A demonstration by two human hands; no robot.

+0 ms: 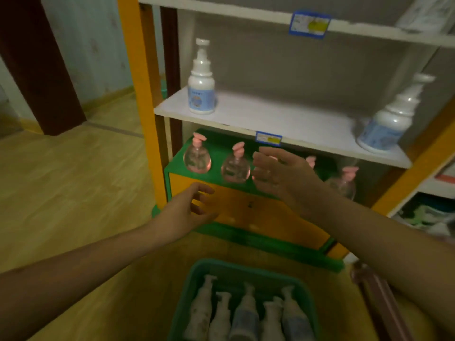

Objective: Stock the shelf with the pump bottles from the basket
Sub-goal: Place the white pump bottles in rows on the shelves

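A green basket at the bottom holds several white pump bottles lying side by side. On the white middle shelf one white pump bottle stands at the left end and another at the right end. My left hand hovers empty with relaxed fingers in front of the yellow cabinet face below the shelf. My right hand is held open and empty, just under the shelf's front edge, hiding part of the lower row.
Clear round bottles with pink pumps stand on the green lower ledge. Blue price tags hang on the shelf edges. An orange upright frames the left side. Wooden floor lies to the left.
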